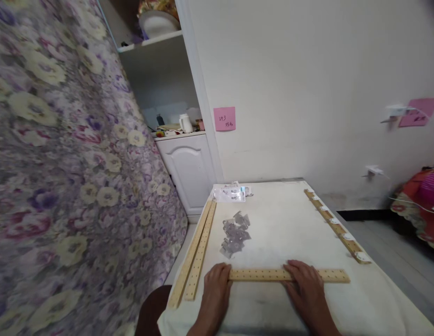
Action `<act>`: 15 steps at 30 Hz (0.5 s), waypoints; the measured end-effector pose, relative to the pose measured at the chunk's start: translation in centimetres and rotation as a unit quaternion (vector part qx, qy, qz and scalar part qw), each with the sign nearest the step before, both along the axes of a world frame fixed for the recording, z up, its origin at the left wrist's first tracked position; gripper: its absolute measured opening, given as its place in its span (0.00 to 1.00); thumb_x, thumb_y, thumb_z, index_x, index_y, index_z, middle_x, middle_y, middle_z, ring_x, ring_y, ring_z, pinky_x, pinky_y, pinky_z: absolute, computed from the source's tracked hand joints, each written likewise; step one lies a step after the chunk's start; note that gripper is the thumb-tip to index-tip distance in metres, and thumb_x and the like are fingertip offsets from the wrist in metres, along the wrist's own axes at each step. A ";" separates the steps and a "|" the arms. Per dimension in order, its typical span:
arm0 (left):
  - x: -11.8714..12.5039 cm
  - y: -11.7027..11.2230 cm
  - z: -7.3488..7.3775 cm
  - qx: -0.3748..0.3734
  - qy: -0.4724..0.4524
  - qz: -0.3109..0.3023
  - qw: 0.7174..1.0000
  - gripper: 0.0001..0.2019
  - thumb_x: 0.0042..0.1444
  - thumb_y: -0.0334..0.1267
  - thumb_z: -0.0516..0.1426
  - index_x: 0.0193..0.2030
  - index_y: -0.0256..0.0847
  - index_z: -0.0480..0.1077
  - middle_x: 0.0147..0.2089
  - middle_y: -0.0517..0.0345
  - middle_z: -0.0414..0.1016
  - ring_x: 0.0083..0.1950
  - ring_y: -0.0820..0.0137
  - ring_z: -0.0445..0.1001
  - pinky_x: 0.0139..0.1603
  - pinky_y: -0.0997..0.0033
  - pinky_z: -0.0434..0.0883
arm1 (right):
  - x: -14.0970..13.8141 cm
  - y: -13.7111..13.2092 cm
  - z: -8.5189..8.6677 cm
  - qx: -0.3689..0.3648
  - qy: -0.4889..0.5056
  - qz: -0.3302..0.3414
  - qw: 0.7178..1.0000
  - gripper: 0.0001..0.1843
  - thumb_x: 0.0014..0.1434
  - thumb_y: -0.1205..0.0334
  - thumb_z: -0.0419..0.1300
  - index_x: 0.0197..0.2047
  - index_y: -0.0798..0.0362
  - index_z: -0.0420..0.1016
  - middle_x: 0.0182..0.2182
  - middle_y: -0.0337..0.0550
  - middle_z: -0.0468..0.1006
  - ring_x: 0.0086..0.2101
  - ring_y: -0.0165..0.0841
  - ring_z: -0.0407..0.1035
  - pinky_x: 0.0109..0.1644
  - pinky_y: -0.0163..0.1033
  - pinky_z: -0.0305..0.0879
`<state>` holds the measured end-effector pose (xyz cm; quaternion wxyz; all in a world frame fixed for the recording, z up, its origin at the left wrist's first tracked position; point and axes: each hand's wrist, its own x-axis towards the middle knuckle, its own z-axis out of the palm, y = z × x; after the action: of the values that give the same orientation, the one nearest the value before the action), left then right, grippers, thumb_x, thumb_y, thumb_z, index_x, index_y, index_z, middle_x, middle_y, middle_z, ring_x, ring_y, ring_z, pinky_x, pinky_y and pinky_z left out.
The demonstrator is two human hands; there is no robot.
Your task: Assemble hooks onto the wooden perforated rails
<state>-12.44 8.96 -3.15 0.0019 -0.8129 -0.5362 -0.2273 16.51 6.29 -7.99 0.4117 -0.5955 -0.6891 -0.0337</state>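
Observation:
A short wooden strip with rows of small holes (273,275) lies crosswise on the white table (290,224) near its front edge. My left hand (215,293) grips the strip's left end, fingers curled over it. My right hand (304,289) rests on the strip near its middle, fingers pressed down on the wood. Just beyond the strip sits a pile of small clear plastic bags (235,233).
Two long perforated wooden strips (198,252) lie along the table's left edge. Another strip with white round pieces on it (338,227) runs along the right edge. Packets (231,192) lie at the far left corner. A floral cloth (63,163) hangs at left; a white cabinet (187,168) stands behind.

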 end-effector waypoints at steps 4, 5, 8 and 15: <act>-1.8 0.3 -0.7 0.007 -0.045 0.016 0.999 0.16 0.58 0.34 0.52 0.53 0.41 0.67 0.53 0.47 0.72 0.55 0.60 0.69 0.55 0.53 0.69 | 0.0 0.2 -0.6 -0.013 -0.040 -0.005 0.999 0.16 0.59 0.56 0.56 0.51 0.43 0.68 0.49 0.44 0.75 0.50 0.44 0.67 0.59 0.62 0.48; -1.9 0.4 -0.8 0.003 -0.056 0.014 0.998 0.16 0.58 0.34 0.52 0.53 0.41 0.68 0.52 0.47 0.72 0.54 0.60 0.70 0.54 0.53 0.69 | 0.0 0.2 -0.6 -0.018 -0.045 -0.001 0.999 0.16 0.59 0.56 0.56 0.51 0.43 0.68 0.48 0.43 0.75 0.49 0.43 0.67 0.59 0.62 0.48; -1.9 0.6 -0.9 -0.004 -0.090 0.006 0.996 0.14 0.58 0.35 0.53 0.51 0.42 0.69 0.51 0.48 0.73 0.53 0.61 0.70 0.54 0.55 0.70 | 0.1 0.3 -0.7 -0.032 -0.052 0.007 0.998 0.15 0.59 0.55 0.56 0.50 0.42 0.68 0.46 0.41 0.77 0.47 0.42 0.69 0.59 0.62 0.47; -1.8 1.3 -1.4 -0.019 -0.121 0.002 0.992 0.15 0.59 0.34 0.51 0.52 0.41 0.68 0.52 0.47 0.71 0.55 0.62 0.69 0.56 0.55 0.69 | 0.0 0.6 -0.4 -0.047 -0.052 -0.001 0.998 0.14 0.59 0.55 0.56 0.49 0.42 0.70 0.46 0.42 0.78 0.47 0.43 0.69 0.59 0.63 0.47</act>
<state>-14.21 10.22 -4.58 -0.0785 -0.7779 -0.5387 -0.3139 16.52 6.86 -8.39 0.3467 -0.6123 -0.7098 -0.0329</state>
